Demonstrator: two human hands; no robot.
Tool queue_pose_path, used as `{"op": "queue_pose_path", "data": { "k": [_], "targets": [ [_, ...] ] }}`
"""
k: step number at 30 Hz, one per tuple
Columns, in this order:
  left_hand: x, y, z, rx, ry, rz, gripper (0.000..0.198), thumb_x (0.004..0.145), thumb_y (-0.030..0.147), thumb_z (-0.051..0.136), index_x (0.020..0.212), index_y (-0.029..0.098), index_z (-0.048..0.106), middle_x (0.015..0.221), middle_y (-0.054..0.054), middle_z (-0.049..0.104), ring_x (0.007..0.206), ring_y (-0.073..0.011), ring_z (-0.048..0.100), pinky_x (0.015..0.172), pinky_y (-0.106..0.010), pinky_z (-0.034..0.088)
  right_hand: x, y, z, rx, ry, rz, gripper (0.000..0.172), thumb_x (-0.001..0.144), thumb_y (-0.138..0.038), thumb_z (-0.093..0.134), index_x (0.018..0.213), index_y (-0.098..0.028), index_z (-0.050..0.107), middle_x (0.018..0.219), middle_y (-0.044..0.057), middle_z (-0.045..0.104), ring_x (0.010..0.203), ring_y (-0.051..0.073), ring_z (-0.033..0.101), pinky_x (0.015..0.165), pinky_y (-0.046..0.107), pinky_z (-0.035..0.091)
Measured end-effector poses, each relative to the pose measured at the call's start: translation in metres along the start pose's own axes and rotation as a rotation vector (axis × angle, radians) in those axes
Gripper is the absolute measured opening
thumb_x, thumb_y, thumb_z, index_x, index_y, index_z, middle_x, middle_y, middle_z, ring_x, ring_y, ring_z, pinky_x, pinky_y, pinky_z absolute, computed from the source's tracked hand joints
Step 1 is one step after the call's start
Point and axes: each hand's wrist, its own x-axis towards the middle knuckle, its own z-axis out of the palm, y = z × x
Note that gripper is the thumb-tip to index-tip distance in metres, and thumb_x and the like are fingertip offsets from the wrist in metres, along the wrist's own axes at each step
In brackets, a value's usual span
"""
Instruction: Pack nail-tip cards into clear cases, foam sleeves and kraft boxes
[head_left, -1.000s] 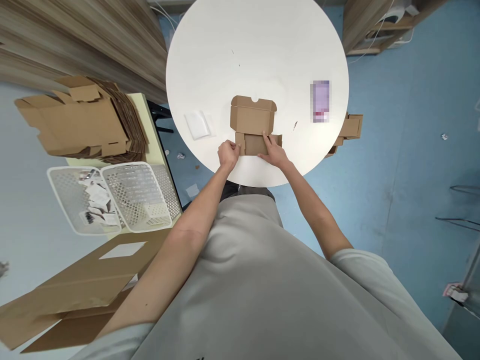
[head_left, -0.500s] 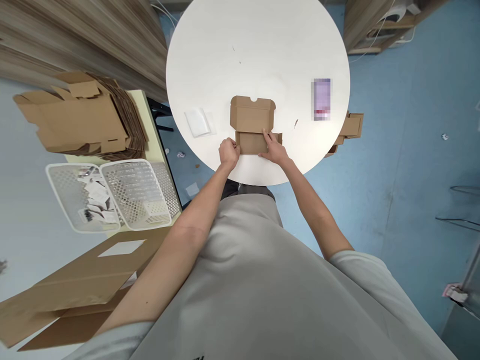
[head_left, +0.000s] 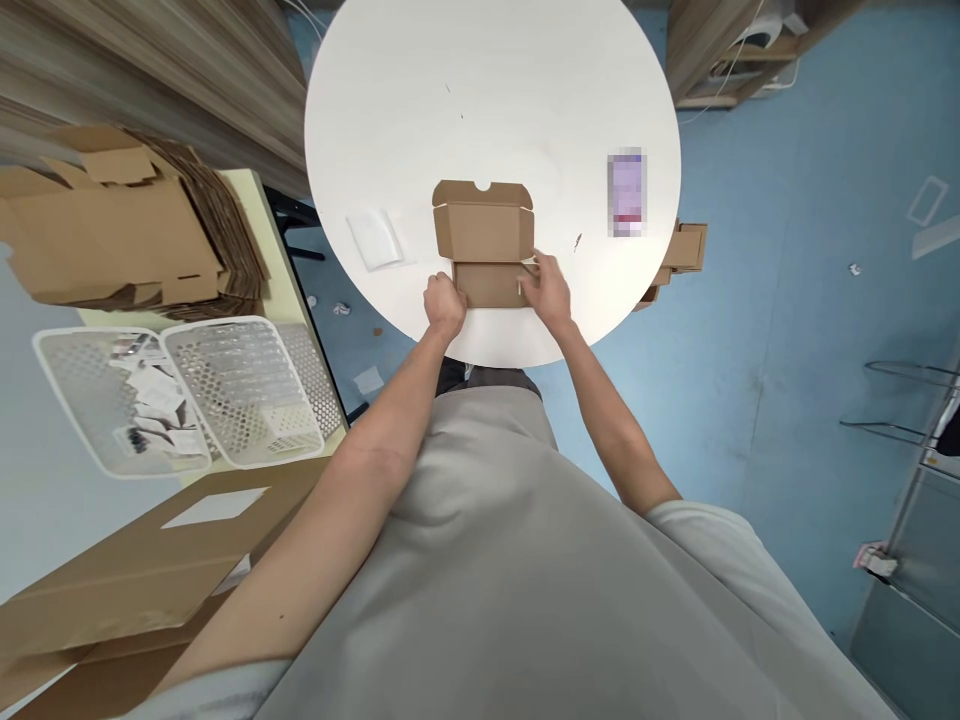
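Observation:
A small brown cardboard box (head_left: 484, 232) lies near the front edge of the round white table (head_left: 495, 80), its notched lid laid back away from me. My left hand (head_left: 445, 304) is closed on the box's left side, the fingertips partly hidden. At the opposite end, my right hand (head_left: 549, 291) pinches the right side wall between thumb and fingers. To the left rests a white, flat packet (head_left: 374, 240). A pixelated purple item (head_left: 627, 192) lies on the right part of the table.
Flattened cardboard boxes (head_left: 120, 235) are stacked on a side table at left. Beside them stand white baskets (head_left: 244, 390) with small packets inside. A large open carton (head_left: 150, 560) sits at lower left. More brown boxes (head_left: 684, 247) show beyond the table's right edge.
My right hand has gone from lying spread over the box's right part to gripping its right side wall. The left hand stays at the left side. The whole view has shifted slightly.

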Motion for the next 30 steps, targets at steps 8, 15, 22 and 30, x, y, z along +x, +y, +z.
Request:
{"op": "queue_pose_path", "data": {
  "k": [8,15,22,30],
  "targets": [
    [0.000,0.000,0.004,-0.019,0.028,-0.011,0.035,0.095,0.037,0.073,0.124,0.019,0.067,0.134,-0.022,0.065,0.142,-0.0489,0.057,0.124,-0.063,0.042,-0.032,0.019,-0.007,0.025,0.017,0.268,0.028,0.112,-0.034,0.046,0.124,-0.020,0.067,0.124,0.015,0.078,0.113,0.030,0.073,0.100,0.043,0.058],
    [-0.004,0.000,0.006,-0.036,0.025,-0.024,0.037,0.094,0.039,0.074,0.125,0.019,0.067,0.134,-0.022,0.064,0.140,-0.0496,0.057,0.122,-0.064,0.044,-0.044,-0.026,0.010,0.006,0.015,0.206,0.029,0.118,-0.037,0.041,0.125,-0.021,0.064,0.116,0.014,0.078,0.107,0.029,0.075,0.098,0.042,0.057],
    [-0.007,-0.002,0.006,-0.043,0.025,-0.030,0.037,0.094,0.042,0.075,0.123,0.020,0.068,0.133,-0.022,0.065,0.139,-0.0497,0.057,0.121,-0.063,0.045,-0.036,-0.036,0.017,-0.020,0.028,0.129,0.045,0.120,-0.051,0.040,0.128,-0.019,0.070,0.129,0.016,0.075,0.117,0.029,0.073,0.105,0.041,0.056],
    [-0.006,-0.004,0.006,-0.004,0.010,-0.025,0.040,0.095,0.042,0.071,0.128,0.020,0.068,0.136,-0.022,0.066,0.140,-0.0487,0.058,0.123,-0.064,0.044,-0.010,-0.021,0.024,-0.138,-0.097,0.244,0.026,0.111,-0.029,0.050,0.103,-0.021,0.075,0.099,0.014,0.078,0.096,0.033,0.072,0.088,0.044,0.058]
  ]
}}
